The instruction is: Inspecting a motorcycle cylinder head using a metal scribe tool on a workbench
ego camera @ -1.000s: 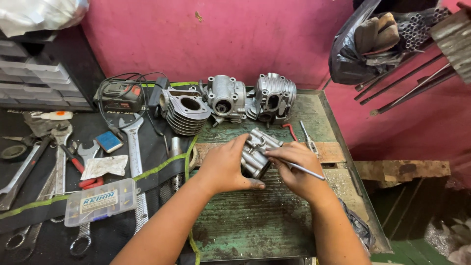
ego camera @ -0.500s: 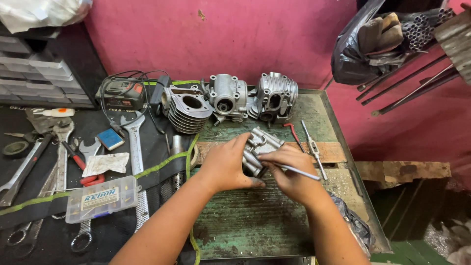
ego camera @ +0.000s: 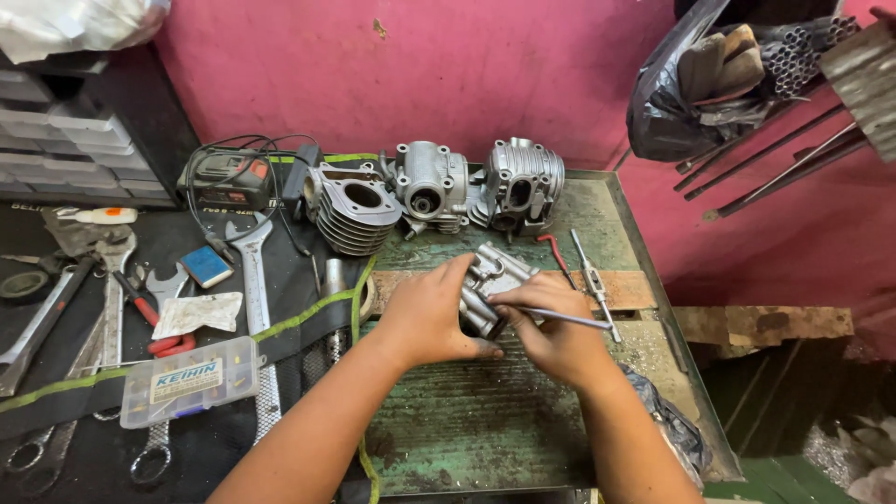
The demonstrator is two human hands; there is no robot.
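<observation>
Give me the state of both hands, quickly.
Left hand: closed around the small grey metal engine part.
Right hand: closed on a thin metal rod tool at that part.

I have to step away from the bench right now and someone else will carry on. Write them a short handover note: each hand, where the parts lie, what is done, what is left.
Left hand: clasps the small metal engine part and steadies it on the green workbench.
Right hand: holds a thin metal rod tool with its tip at the part's near end.
Nearby: finned cylinder and two cylinder heads stand along the back edge; a tap wrench lies to the right; spanners lie on the black mat to the left.
Done: part is gripped and the tool is applied.
Left: the work with the tool looks unfinished; how far it has got cannot be seen under the hands.
</observation>
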